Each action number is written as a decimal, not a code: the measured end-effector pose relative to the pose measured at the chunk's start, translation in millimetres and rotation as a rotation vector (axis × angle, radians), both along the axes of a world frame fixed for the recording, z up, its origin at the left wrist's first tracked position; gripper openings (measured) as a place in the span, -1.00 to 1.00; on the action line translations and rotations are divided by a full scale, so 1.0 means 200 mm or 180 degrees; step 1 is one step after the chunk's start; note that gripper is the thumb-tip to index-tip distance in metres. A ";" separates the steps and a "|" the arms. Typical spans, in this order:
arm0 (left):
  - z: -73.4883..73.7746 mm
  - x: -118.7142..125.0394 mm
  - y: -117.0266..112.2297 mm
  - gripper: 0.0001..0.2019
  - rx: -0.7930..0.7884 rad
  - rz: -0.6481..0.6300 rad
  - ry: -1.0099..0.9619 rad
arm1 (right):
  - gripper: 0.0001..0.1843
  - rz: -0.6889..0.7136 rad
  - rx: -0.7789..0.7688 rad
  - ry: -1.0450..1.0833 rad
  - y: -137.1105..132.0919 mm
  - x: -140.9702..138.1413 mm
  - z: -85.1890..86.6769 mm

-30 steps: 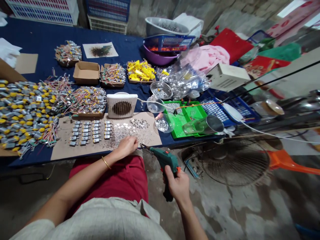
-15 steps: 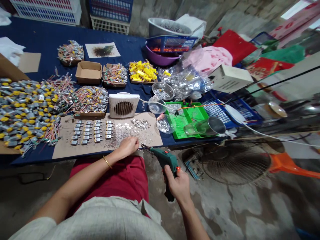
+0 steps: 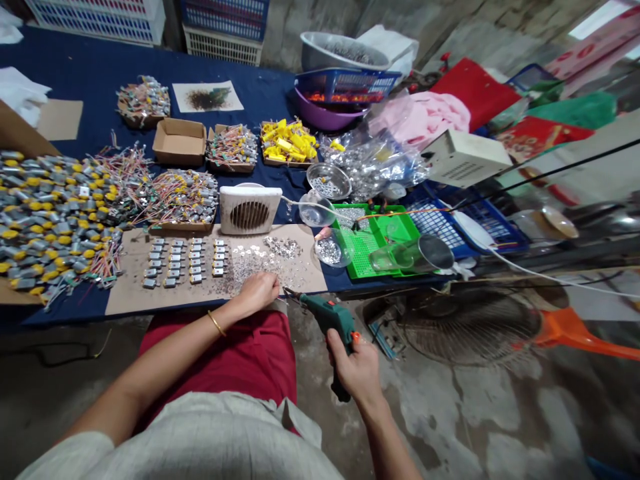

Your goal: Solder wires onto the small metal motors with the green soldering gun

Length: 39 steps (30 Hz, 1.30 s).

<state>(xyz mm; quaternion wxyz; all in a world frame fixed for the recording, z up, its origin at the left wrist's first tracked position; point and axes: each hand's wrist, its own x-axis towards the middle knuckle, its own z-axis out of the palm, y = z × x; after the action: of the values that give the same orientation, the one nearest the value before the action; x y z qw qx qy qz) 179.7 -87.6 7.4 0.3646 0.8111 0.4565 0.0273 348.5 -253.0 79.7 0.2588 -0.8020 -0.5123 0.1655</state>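
Note:
My right hand (image 3: 356, 363) is wrapped round the handle of a green soldering gun (image 3: 333, 320), whose tip points left towards my other hand. At the front edge of the cardboard sheet (image 3: 135, 293), my left hand (image 3: 259, 292) is closed, fingers pressed together; what they hold, if anything, is hidden. Small metal parts (image 3: 283, 248) lie scattered on the cardboard just beyond it. To the left, several small motors (image 3: 173, 264) stand in rows. Behind the cardboard is a white fan box (image 3: 250, 210) with a dirty round grille.
A big heap of motors with yellow ends (image 3: 55, 220) fills the left. Cardboard trays hold wired parts (image 3: 233, 147) and yellow pieces (image 3: 290, 141). On the right are a bowl of metal bits (image 3: 330, 250), a green basket (image 3: 367, 257) and, below the table, a standing fan (image 3: 465, 327).
The view has shifted very slightly. Both hands and the soldering gun stay in practically the same place, with nothing visibly picked up or let go.

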 end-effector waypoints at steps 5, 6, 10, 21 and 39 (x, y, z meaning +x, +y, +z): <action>0.01 0.01 -0.01 -0.79 -0.0009 0.0036 0.0091 | -0.52 0.0355 0.0075 -0.0258 0.03 -0.01 0.03; 0.01 0.01 -0.01 -0.79 -0.0007 0.0034 0.0104 | -0.53 0.0451 0.0113 -0.0259 0.03 -0.02 0.04; 0.00 0.01 -0.01 -0.79 0.0029 0.0009 0.0058 | -0.56 0.0624 0.0187 -0.0191 0.05 -0.02 0.07; 0.00 0.01 0.00 -0.78 0.0068 -0.0058 0.0047 | -0.54 -0.0085 0.0091 0.0195 -0.03 0.00 0.05; 0.00 0.01 0.00 -0.79 0.0094 -0.0022 0.0122 | -0.49 0.0107 0.0277 0.0000 -0.04 0.01 0.04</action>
<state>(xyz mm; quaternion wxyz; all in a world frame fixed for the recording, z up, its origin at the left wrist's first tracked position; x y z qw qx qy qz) 181.7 -87.4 7.6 0.3439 0.8183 0.4601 0.0172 351.2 -260.6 86.7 0.2906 -0.7813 -0.5324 0.1473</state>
